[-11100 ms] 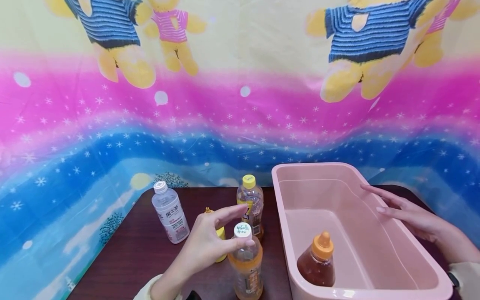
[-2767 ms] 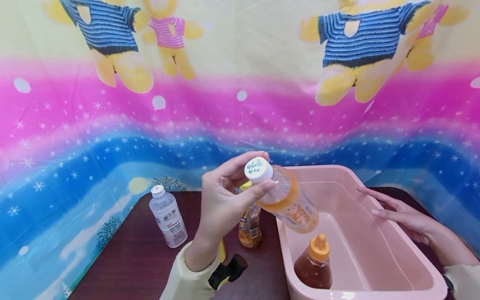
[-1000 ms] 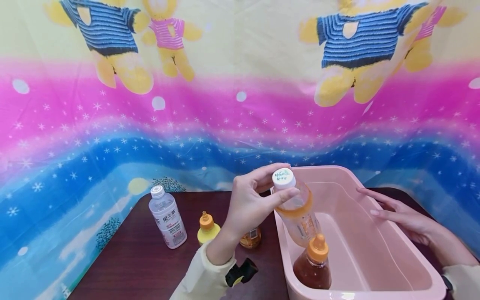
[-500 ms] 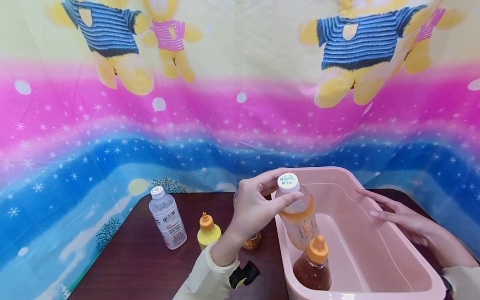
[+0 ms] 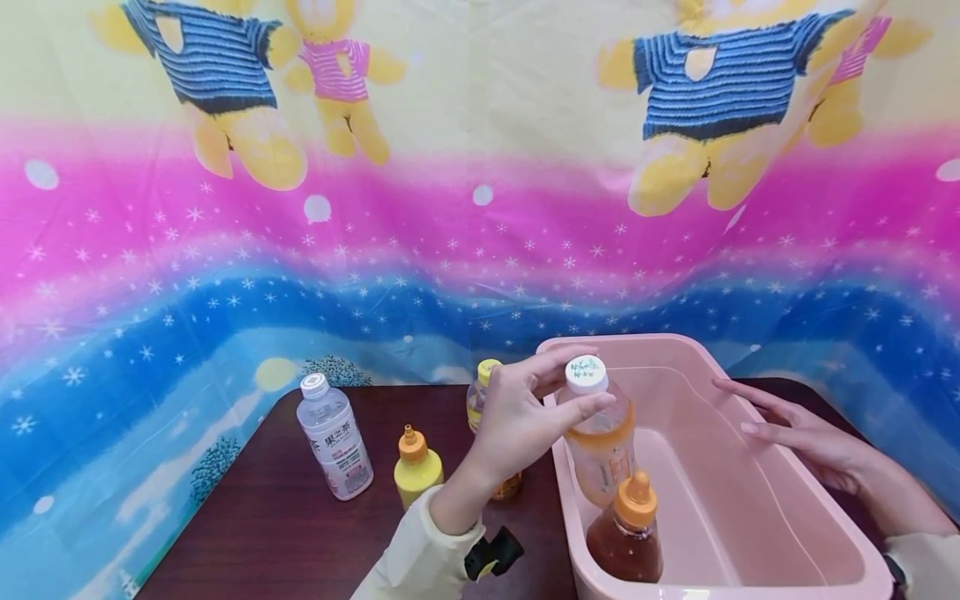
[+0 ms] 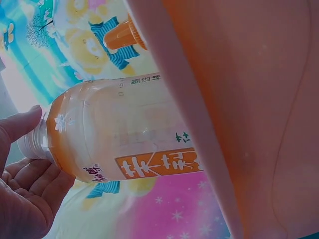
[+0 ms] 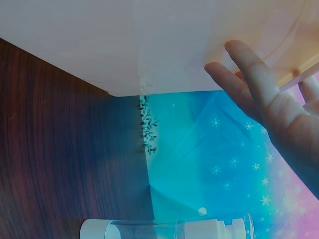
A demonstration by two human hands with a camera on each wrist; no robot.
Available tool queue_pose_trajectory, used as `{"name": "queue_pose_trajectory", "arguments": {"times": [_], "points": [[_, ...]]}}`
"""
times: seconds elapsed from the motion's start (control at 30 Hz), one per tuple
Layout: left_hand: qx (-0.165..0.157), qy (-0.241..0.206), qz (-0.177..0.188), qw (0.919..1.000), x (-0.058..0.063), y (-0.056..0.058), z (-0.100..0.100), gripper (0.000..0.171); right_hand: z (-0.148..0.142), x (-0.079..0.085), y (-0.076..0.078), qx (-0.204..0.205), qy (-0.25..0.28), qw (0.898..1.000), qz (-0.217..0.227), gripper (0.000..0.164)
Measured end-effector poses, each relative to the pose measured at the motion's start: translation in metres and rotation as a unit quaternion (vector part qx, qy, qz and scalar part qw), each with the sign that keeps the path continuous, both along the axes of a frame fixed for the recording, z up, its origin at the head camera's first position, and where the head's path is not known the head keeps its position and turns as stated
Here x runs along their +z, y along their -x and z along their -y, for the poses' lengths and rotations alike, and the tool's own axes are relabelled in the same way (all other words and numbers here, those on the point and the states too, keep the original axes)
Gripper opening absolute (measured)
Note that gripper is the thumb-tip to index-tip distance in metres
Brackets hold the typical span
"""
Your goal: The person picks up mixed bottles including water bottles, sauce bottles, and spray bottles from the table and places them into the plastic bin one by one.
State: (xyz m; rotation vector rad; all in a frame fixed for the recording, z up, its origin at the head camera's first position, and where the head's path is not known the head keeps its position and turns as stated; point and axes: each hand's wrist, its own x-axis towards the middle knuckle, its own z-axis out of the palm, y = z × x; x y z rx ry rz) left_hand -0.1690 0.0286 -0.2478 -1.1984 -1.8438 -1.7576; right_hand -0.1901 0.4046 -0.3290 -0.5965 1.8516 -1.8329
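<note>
My left hand (image 5: pixel 517 412) grips a clear drink bottle (image 5: pixel 598 462) by the neck, just under its white printed cap. The bottle has an orange band and label and is nearly upright inside the pink basin (image 5: pixel 660 400), by its left wall. In the left wrist view, thumb and fingers lie around the bottle's neck, and the basin's rim hides its base. Close in front of it stands a squeeze bottle (image 5: pixel 626 546) with brown contents and an orange nozzle cap. My right hand (image 5: pixel 813 433) rests on the basin's right rim, fingers extended.
On the dark table (image 5: pixel 247 517) stand a white-capped bottle (image 5: pixel 335 442) at left and a yellow squeeze bottle (image 5: pixel 417 471). A yellow-capped bottle (image 5: pixel 487 371) is partly behind my left hand. The right wrist view shows a clear, white-capped bottle (image 7: pixel 144 229) at its bottom edge. Behind hangs a printed cloth (image 5: pixel 480 250).
Since the earliest frame, my left hand has taken the white-capped orange-labelled bottle off the table and over the basin's left rim. Over the last second it has sunk lower into the basin, straightening up.
</note>
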Motion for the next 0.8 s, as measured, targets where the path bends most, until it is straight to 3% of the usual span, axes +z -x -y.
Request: {"name": "queue_pose_trajectory", "arguments": {"times": [0.6, 0.8], "points": [[0.005, 0.032, 0.057, 0.9978, -0.008, 0.002, -0.005, 0.039, 0.000, 0.001, 0.000, 0.012, 0.011, 1.000, 0.007, 0.054], [0.008, 0.051, 0.048, 0.9975, -0.011, 0.004, -0.008, 0.037, 0.000, 0.001, 0.000, 0.002, -0.003, 1.000, 0.006, 0.053]]}}
